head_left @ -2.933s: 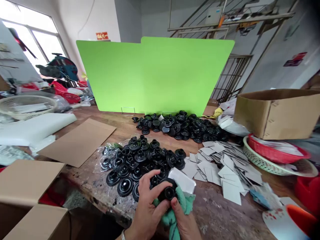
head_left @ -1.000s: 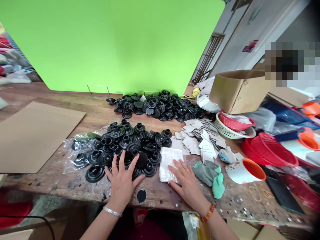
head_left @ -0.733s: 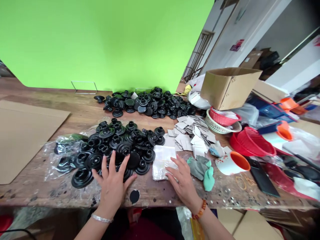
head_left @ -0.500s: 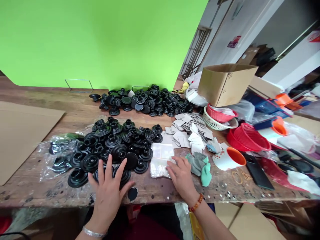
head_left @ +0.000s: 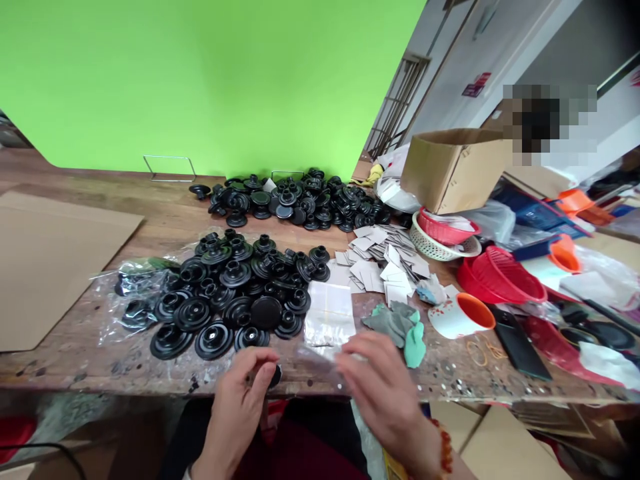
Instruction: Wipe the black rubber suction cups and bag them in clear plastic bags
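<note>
Near the table's front edge, my left hand (head_left: 240,403) is half curled, with a gap between thumb and fingers and nothing in it. A small black disc (head_left: 275,376) lies on the table just past its fingertips. My right hand (head_left: 383,390), smeared by motion, pinches a clear plastic bag (head_left: 320,357) that trails out to the left. Behind the bag rests a stack of clear plastic bags (head_left: 329,317). Left of the stack is a heap of black round parts with stepped discs and short necks (head_left: 235,273). Some of them sit inside clear wrapping (head_left: 107,320).
A second pile of black parts (head_left: 300,200) lies by the green panel (head_left: 200,87). Grey-white square cards (head_left: 395,267), teal-grey gloves (head_left: 395,323), a white-orange cup (head_left: 457,317), a phone (head_left: 520,343), red baskets (head_left: 500,277) and a carton (head_left: 453,170) stand to the right.
My left hand has drawn back from the black parts and curled its spread fingers. My right hand has taken a bag off the stack and pulled it toward me.
</note>
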`<state>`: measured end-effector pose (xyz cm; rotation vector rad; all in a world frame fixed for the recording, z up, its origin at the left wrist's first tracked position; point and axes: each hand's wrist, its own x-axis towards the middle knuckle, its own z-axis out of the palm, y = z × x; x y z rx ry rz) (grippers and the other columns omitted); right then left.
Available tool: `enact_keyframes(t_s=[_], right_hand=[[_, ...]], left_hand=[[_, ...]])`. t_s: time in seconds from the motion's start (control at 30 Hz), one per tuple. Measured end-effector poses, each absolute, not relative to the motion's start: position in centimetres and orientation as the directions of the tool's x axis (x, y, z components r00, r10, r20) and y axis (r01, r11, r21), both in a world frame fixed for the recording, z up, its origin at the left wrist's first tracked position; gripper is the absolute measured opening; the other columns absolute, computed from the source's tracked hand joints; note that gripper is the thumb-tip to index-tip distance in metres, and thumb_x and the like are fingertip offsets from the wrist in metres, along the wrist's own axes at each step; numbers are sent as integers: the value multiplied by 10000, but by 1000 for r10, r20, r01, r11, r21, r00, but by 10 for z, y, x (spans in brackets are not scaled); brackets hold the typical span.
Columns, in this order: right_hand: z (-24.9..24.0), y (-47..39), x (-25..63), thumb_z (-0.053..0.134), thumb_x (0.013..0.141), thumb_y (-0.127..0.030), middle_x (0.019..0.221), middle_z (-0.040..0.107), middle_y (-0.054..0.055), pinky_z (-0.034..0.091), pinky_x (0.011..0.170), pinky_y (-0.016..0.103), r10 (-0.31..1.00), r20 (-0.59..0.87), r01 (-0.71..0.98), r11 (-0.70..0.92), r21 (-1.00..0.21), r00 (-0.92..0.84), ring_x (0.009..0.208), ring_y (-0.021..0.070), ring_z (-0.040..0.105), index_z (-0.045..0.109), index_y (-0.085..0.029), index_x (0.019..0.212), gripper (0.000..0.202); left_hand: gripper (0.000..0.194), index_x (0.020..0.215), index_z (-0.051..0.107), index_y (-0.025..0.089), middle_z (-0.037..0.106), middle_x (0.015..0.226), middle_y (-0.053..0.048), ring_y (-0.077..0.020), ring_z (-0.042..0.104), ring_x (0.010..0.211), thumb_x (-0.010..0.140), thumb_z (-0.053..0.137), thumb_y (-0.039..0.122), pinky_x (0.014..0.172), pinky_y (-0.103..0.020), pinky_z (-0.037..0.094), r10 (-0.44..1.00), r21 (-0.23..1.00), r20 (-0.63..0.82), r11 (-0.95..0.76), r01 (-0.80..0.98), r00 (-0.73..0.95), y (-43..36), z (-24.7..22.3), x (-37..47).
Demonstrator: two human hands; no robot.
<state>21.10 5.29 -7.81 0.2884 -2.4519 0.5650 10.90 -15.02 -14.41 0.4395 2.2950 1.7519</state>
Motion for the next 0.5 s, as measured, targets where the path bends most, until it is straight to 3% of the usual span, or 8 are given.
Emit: enact_keyframes(t_s=[0.03,0.1,0.17,0.23,0.3,0.37,0.43,0.5], right_hand=[[-82,44,210,543,875,-58,994,627,110,462,900,403,-168,577,-398,867,-299,-800,1024,232,533,622,-124,1045,198],[-91,29,205,508,903,-87,954,658,98,469,908,385,-336,514,-514,818,-256,-790,1010,221,546,627,-112,1040,183],[-97,20,202,488,917,-106,921,680,80,470,926,379,-425,465,-578,774,-258,-777,984,207,563,633,-124,1024,181],[-100,18,200,547,909,-196,963,689,79,462,959,400,-423,453,-586,743,-323,-785,1029,222,563,635,-159,1036,159],[-102,21,199,598,886,-296,1113,658,102,438,1001,438,-285,456,-500,728,-469,-843,1138,255,529,623,-198,1107,243],[-105,25,195,587,888,-319,1281,568,122,425,1020,450,-20,396,-309,661,-684,-918,1221,268,486,573,-229,1223,347],[-110,25,189,597,871,-274,1333,524,123,470,971,405,211,200,-86,451,-888,-957,1194,247,519,498,-245,1315,455],[-114,22,181,650,817,-265,1184,618,107,532,838,336,222,-39,79,173,-982,-974,1016,215,617,523,-222,1286,488]], left_hand=[[419,1023,697,201,703,940,-102,-258,642,865,888,459,519,811,-405,507,442,986,-155,119,-113,-883,-147,-138,111],[478,1214,610,196,713,1013,-107,-236,659,874,896,458,519,818,-388,516,557,880,-361,-61,-471,-748,-142,-129,111],[455,1198,616,180,732,939,-82,-198,664,826,818,643,429,810,-341,513,571,789,-442,-120,-603,-692,-140,-123,107],[386,1026,692,155,733,800,-41,-155,652,735,690,790,320,765,-282,508,506,786,-471,-133,-604,-723,-141,-122,102],[328,896,723,142,723,733,-27,-140,636,675,639,819,323,716,-264,509,452,795,-477,-144,-590,-754,-144,-124,97],[318,862,735,148,725,731,-32,-147,632,654,632,813,355,671,-270,513,439,805,-484,-116,-582,-757,-146,-126,96],[297,841,738,159,712,690,-22,-144,613,615,647,793,378,617,-258,499,437,845,-461,-52,-533,-773,-146,-126,97],[252,795,734,168,679,617,-1,-133,581,571,671,769,385,570,-232,468,435,901,-401,25,-434,-806,-145,-123,100]])
